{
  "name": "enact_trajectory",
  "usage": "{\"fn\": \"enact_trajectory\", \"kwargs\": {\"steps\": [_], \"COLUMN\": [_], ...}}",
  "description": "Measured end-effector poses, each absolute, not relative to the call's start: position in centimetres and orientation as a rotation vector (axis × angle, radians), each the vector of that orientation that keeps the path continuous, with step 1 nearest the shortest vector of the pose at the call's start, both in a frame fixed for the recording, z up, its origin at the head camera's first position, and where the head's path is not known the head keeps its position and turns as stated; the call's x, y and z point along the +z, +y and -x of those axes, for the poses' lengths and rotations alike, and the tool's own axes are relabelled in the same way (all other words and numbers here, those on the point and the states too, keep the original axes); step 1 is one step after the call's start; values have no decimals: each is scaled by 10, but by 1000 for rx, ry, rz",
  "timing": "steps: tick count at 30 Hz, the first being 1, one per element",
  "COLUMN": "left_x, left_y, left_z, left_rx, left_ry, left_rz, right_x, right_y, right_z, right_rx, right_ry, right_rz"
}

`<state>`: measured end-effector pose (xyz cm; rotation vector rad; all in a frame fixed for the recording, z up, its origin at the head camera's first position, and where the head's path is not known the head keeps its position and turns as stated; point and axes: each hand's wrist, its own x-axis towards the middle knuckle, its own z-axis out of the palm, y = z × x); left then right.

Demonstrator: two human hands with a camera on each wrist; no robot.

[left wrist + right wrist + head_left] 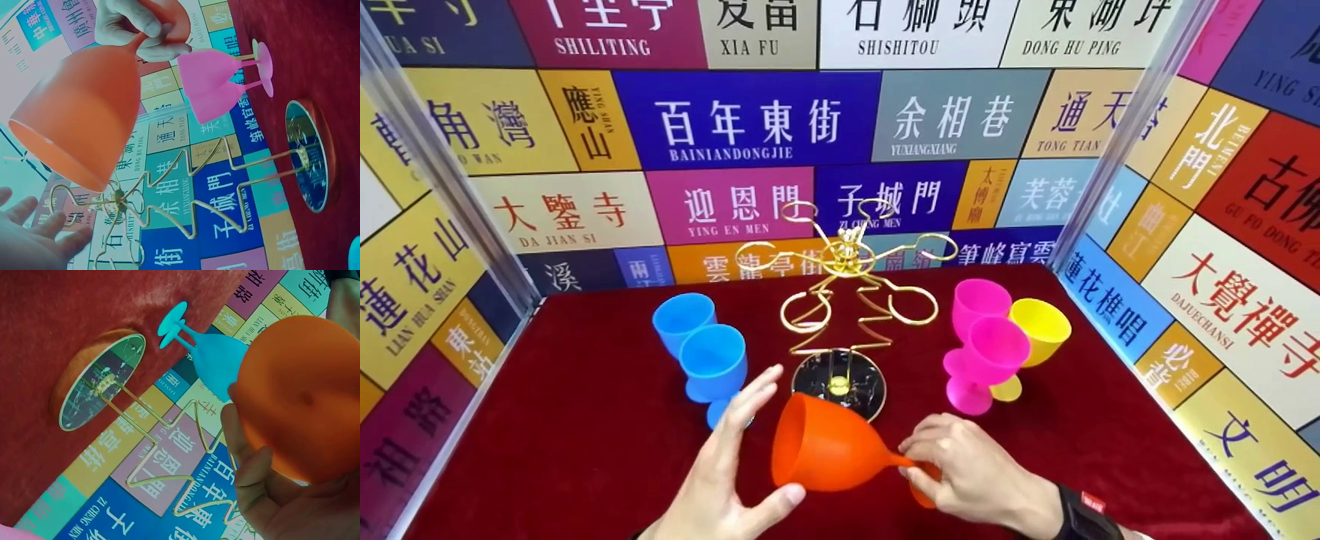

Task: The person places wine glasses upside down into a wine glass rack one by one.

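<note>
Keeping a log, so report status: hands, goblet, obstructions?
Right hand grips orange goblet by its stem, tipped sideways. Left hand empty, close by. Gold rack beyond, not between hands.

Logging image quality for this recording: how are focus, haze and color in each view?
Head: the orange cup looks fairly sharp, colors vivid; left wrist: hazy, washed out at upper left; right wrist: that cup looks soft, the blue cups turquoise.

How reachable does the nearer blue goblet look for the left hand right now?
Probably yes: the left hand holds nothing, and no object shows between it and the nearer blue goblet. The orange goblet, gripped by the right hand, is off to one side.
</note>
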<state>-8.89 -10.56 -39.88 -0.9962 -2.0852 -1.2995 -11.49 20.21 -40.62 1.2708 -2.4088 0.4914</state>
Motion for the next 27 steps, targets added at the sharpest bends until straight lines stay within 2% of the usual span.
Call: {"fn": "enact_trajectory", "kwargs": {"steps": [9, 27], "left_x": [-390, -385], "left_y": [-107, -108], "left_z": [88, 79], "left_rx": [-979, -654], "left_ry": [-2134, -2183], "left_rz": [955, 934], "right_x": [-396, -373], "right_y": [199, 193], "right_z": [117, 116], "right_rx": [364, 111], "right_ry": [-2450, -2386], "right_rz": [-1264, -1310]}}
